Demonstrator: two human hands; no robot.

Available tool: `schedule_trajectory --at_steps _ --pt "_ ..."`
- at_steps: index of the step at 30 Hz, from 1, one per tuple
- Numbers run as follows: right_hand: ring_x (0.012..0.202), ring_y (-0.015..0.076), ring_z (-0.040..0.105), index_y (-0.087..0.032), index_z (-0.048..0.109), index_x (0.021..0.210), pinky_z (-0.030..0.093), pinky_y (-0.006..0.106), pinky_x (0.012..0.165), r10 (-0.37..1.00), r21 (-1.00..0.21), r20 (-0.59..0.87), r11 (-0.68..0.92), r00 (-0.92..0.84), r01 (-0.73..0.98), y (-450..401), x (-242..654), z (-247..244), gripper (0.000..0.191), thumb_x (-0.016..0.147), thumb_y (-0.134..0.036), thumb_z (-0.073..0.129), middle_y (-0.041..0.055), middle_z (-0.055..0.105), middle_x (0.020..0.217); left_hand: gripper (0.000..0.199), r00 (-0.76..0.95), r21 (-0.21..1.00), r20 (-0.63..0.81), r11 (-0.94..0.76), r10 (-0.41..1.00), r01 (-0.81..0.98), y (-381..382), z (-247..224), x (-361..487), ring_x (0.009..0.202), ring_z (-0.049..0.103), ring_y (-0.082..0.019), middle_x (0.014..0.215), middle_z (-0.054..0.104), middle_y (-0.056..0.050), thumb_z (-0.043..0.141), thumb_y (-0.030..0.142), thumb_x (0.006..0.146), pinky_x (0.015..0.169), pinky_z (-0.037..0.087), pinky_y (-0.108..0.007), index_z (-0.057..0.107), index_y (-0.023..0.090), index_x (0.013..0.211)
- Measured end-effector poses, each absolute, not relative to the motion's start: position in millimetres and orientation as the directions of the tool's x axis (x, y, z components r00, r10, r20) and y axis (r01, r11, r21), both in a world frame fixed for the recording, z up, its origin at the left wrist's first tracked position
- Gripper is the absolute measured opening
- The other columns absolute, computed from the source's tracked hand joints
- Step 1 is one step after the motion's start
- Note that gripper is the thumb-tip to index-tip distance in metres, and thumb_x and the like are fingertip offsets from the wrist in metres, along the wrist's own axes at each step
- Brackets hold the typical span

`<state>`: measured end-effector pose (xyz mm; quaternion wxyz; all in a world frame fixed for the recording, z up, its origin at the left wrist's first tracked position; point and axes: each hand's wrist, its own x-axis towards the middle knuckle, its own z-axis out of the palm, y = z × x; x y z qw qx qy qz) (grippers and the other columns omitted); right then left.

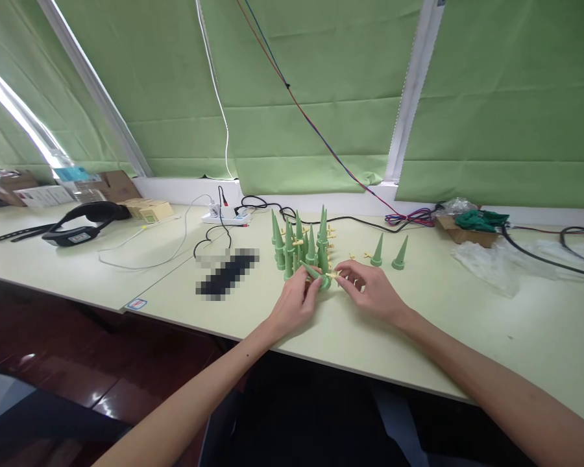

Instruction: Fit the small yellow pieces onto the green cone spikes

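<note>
My left hand [296, 301] is closed around a green plastic cone [313, 271], which lies tilted with its tip to the upper left and its collared base toward the right. Between the fingertips of my right hand [367, 290] is a small yellow plastic piece [333, 275], held at the base of that cone; whether it sits inside the base I cannot tell. Just behind my left hand stands a tight cluster of upright green cones [288, 241], several with yellow pieces sticking out of their sides. Two more cones [377, 251] stand apart, beyond my right hand, with loose yellow pieces [352, 256] near them.
A power strip [226, 215] and black cables lie along the back. To the left are a black headset [85, 224] and yellow boxes [150, 210]. At right, a cardboard box [467, 231] holds green material beside clear plastic bags [491, 266]. The table's front edge runs below my wrists.
</note>
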<state>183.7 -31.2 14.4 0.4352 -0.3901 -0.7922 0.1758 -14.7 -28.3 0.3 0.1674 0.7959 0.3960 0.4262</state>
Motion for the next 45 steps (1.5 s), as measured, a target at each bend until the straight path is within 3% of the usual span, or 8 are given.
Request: schedule_trajectory --at_steps 22,35,45 --pt "0.071 0.0155 0.057 -0.018 0.065 0.094 0.046 0.026 0.060 0.733 -0.590 0.537 0.680 -0.417 0.436 -30 186 11 0.016 0.094 -0.025 0.050 0.0054 0.066 0.085 0.014 0.409 0.565 0.530 -0.668 0.743 0.484 -26 -2 -17 0.066 0.053 -0.013 0.092 0.061 -0.004 0.043 0.027 0.098 0.063 0.042 -0.028 0.052 0.018 0.101" --pt "0.058 0.0124 0.044 -0.019 0.050 0.070 0.033 0.026 0.059 0.788 -0.589 0.458 0.615 -0.411 0.524 -32 180 8 0.027 0.096 -0.025 0.046 -0.0022 0.052 0.063 0.011 0.508 0.432 0.524 -0.727 0.684 0.533 -29 -1 -18 0.068 0.045 -0.015 0.078 0.049 -0.001 0.041 0.022 0.097 0.062 0.036 -0.028 0.048 0.018 0.089" --pt "0.053 0.0110 0.034 -0.019 0.034 0.060 0.027 0.027 0.057 0.861 -0.688 0.352 0.504 -0.367 0.522 -31 176 2 0.045 0.101 -0.038 0.032 -0.0047 0.035 0.054 0.017 0.551 0.397 0.527 -0.761 0.647 0.514 -30 -1 -18 0.071 0.045 -0.015 0.081 0.049 -0.002 0.039 0.023 0.098 0.063 0.036 -0.028 0.042 0.019 0.082"
